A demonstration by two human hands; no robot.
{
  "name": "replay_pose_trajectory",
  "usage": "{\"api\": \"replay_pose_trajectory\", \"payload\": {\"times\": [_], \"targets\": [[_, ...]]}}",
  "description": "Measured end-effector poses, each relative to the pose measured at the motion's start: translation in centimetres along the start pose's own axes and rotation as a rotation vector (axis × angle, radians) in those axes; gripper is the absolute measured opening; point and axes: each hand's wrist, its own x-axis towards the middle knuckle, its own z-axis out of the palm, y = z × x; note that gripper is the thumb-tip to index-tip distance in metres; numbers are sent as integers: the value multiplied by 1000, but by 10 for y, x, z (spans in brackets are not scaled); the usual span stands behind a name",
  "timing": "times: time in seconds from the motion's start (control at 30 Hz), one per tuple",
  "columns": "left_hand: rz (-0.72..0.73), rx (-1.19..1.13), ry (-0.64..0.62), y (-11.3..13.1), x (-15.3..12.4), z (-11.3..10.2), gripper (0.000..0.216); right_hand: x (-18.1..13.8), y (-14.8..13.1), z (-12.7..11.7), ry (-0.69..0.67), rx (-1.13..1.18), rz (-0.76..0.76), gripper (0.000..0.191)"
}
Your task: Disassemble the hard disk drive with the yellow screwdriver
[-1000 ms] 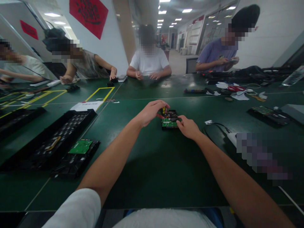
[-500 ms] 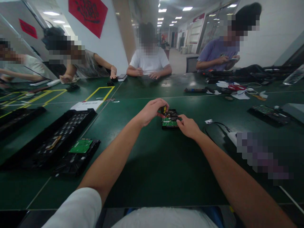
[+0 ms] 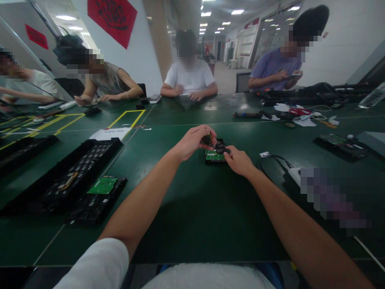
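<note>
A hard drive (image 3: 215, 154) lies on the green table (image 3: 192, 200), circuit board side up, its green board facing me. My left hand (image 3: 192, 142) hovers over its far left corner, fingers curled around a small tool with a yellow-and-black handle (image 3: 207, 139) held upright on the drive. My right hand (image 3: 239, 160) rests at the drive's right edge, its fingertips pinched against the drive's side and holding it steady.
Black trays (image 3: 69, 176) lie to my left, one carrying a green board (image 3: 102, 185). A black cable and white power strip (image 3: 285, 166) sit to the right, another drive (image 3: 339, 143) beyond. Several people sit along the far edge. Red scissors (image 3: 297, 111) and paper scraps lie at far right.
My left hand has turned slightly around the tool handle, fingers closing more over it. My right hand and the drive stay put. A person at far left drew an arm back.
</note>
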Motion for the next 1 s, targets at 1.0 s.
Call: {"api": "replay_pose_trajectory", "payload": {"times": [1.0], "targets": [[25, 125, 77, -3, 1, -4, 26, 1, 4, 3, 29, -4, -17, 44]]}}
